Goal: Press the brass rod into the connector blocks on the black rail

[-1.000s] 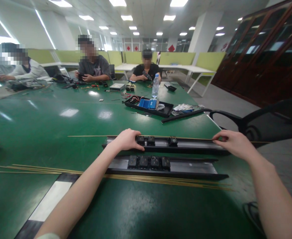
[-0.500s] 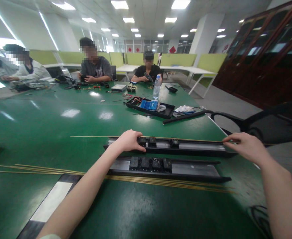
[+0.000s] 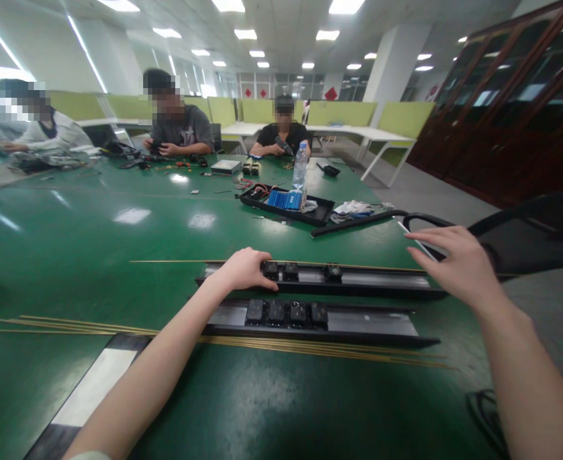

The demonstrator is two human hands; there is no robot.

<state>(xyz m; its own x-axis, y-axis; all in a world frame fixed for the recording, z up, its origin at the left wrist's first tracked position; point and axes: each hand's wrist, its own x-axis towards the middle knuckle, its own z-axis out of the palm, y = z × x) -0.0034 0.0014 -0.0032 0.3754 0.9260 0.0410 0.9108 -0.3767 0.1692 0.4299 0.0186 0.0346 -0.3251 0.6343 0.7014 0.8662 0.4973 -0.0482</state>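
Observation:
My left hand (image 3: 246, 268) spans the far black channel rail (image 3: 381, 289), thumb on its near wall and fingers over its far wall. Several black square blocks sit in this rail; one block (image 3: 333, 273) stands apart to the right. A thin brass-coloured rod (image 3: 166, 261) lies along the far wall and sticks out past both ends. Above the rail's right end hovers my right hand (image 3: 454, 259), fingers apart and holding nothing. Closer to me is a second black channel rail (image 3: 372, 322) with a row of square black blocks (image 3: 287, 312).
Several brass-coloured rods (image 3: 291, 348) lie in front of the near rail. A black panel with a white label (image 3: 96, 386) is under my left forearm. Beyond stand a black tray (image 3: 322, 214) and a water bottle (image 3: 300, 166). Co-workers sit across the green table (image 3: 70, 249).
My right hand has lifted off the right end of the far rail and rod, moving up with its fingers spreading. My left hand keeps its place on the rail. The view shifts slightly.

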